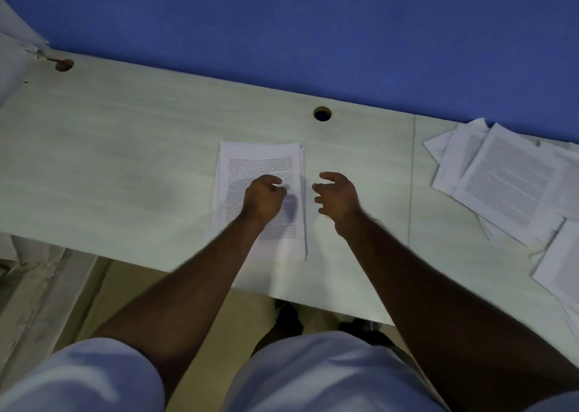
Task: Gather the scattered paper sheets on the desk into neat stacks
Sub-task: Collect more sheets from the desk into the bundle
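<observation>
A neat stack of printed paper sheets (260, 161) lies at the middle of the pale desk (125, 148). My left hand (264, 197) hovers over the stack's middle with its fingers curled in and nothing in them; its shadow falls on the top page. Just right of the stack's edge, my right hand (338, 197) is above the desk with fingers spread and loosely bent, holding nothing. A loose, overlapping pile of scattered sheets (507, 180) lies at the desk's right end, and more sheets (560, 270) reach toward the front right edge.
A round cable hole (322, 113) sits in the desk behind the stack, another hole (64, 65) at the far left corner. A blue partition wall (313, 29) runs along the desk's back edge. The desk's front edge is close to my legs.
</observation>
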